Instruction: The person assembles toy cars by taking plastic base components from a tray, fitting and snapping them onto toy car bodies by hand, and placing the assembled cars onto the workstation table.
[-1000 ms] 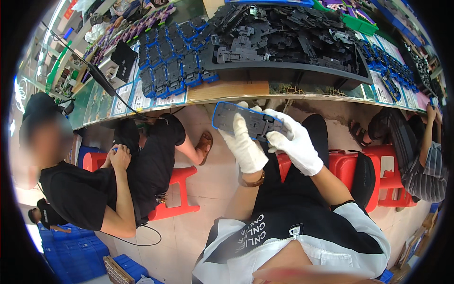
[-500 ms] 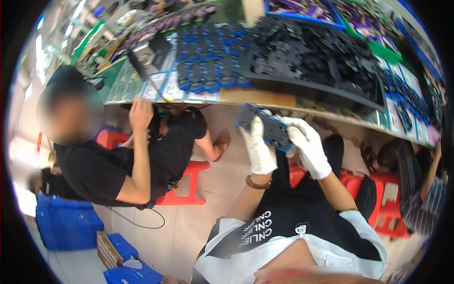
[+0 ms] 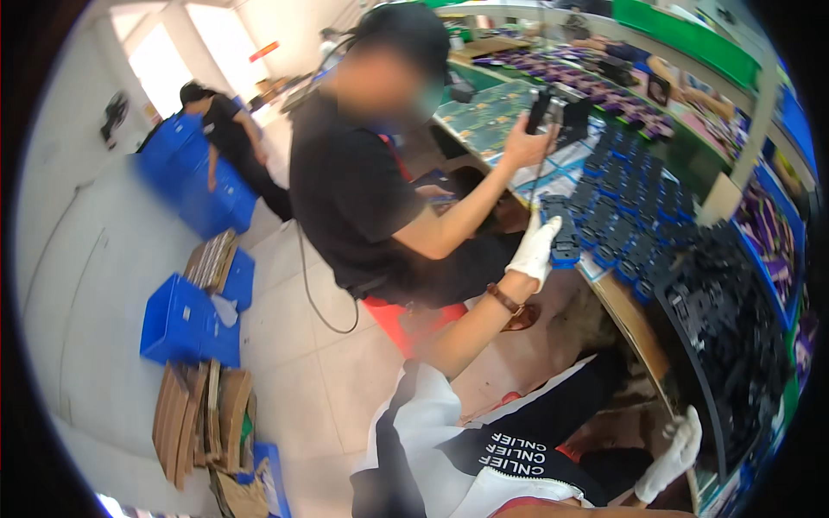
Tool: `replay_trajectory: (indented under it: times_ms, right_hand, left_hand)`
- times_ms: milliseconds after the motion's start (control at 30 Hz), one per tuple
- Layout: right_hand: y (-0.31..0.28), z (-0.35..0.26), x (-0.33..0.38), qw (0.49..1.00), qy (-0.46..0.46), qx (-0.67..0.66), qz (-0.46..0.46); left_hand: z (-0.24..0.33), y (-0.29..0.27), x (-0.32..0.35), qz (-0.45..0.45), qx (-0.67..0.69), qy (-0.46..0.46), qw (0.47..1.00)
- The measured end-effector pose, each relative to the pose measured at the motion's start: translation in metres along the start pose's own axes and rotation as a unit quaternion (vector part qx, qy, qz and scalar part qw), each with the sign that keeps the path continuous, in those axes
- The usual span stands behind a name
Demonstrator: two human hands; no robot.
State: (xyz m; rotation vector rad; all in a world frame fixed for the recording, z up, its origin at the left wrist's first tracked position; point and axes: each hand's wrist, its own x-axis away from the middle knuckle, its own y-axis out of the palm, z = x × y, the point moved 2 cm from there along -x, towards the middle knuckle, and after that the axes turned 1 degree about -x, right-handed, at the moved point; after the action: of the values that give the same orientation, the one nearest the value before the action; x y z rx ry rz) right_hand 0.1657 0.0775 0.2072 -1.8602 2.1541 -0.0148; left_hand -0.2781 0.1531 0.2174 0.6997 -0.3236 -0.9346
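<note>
My left hand [image 3: 537,250], in a white glove, reaches out over the bench edge. It grips a black plastic housing with blue edging [image 3: 563,237], held beside the rows of similar black-and-blue housings [image 3: 613,220] on the bench. Low on the right, my right hand [image 3: 675,457], also gloved, is by the bench edge close to the large black tray [image 3: 698,393]. Its fingers are loosely bent and apart, with nothing seen in them. Small black plastic parts [image 3: 734,337] fill that tray.
At left, a seated co-worker in black [image 3: 354,190] holds a dark object over the bench. Purple parts [image 3: 574,78] lie in rows behind. A blue bin [image 3: 190,319] and cardboard pieces [image 3: 203,423] stand on the floor. Another person [image 3: 237,142] bends over blue bins farther off.
The view has swung left. My hands, both at the housing before, are now apart: the left carries it over to the rows on the bench, and the right has let go.
</note>
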Motion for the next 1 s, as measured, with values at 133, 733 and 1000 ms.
replay_trajectory:
  times_ms: [133, 733, 1000]
  right_hand:
    - [-0.015, 0.019, -0.032, 0.99, -0.081, 0.088, 0.069]
    - [-0.022, 0.044, -0.027, 0.913, -0.274, 0.301, 0.039]
    - [-0.019, 0.046, -0.026, 0.915, -0.272, 0.295, 0.044]
  left_hand:
    - [0.002, -0.017, -0.001, 0.003, -0.021, -0.074, 0.997]
    - [-0.012, -0.016, -0.166, 0.073, -0.313, 0.084, 0.943]
    - [-0.039, -0.088, -0.251, 0.028, -0.496, 0.103, 0.862]
